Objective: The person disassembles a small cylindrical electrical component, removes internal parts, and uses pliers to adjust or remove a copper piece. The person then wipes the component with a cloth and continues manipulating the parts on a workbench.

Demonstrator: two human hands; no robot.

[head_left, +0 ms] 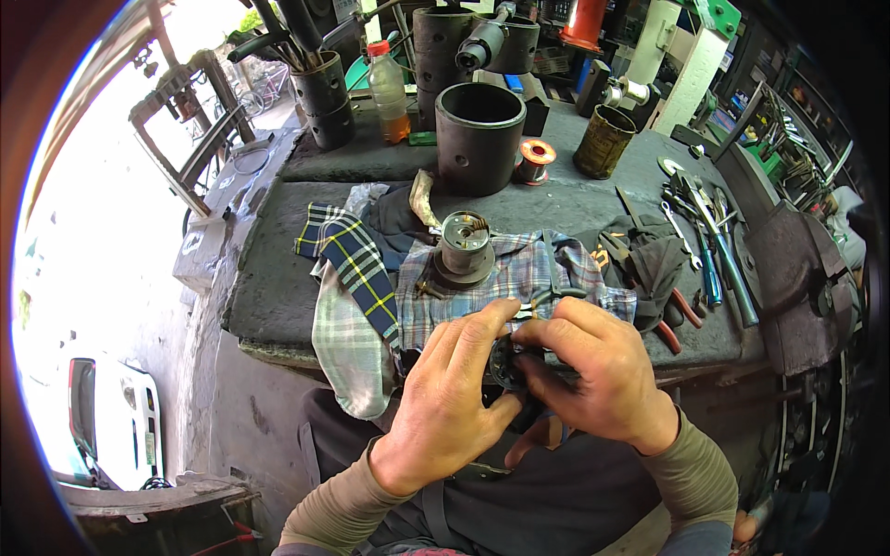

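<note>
Above my lap, at the bench's front edge, a small dark round mechanical part point(503, 364) sits between my two hands. My left hand point(450, 398) has its thumb and fingers closed round the left side of it. Fingers of my right hand point(598, 371) pinch its right side; their tips partly hide it, so its exact kind cannot be made out. Just beyond lies a black-handled tool point(558, 295) on a plaid cloth point(519, 264). A round metal housing with a flange point(464, 243) stands upright on the same cloth.
On the dark bench point(593, 208) stand a wide black cylinder point(479, 144), a wire spool point(535, 162), a rusty can point(604, 144) and a bottle with a red cap point(388, 97). Red-handled pliers point(669, 335), wrenches point(683, 236) and a long bar point(732, 264) lie at right.
</note>
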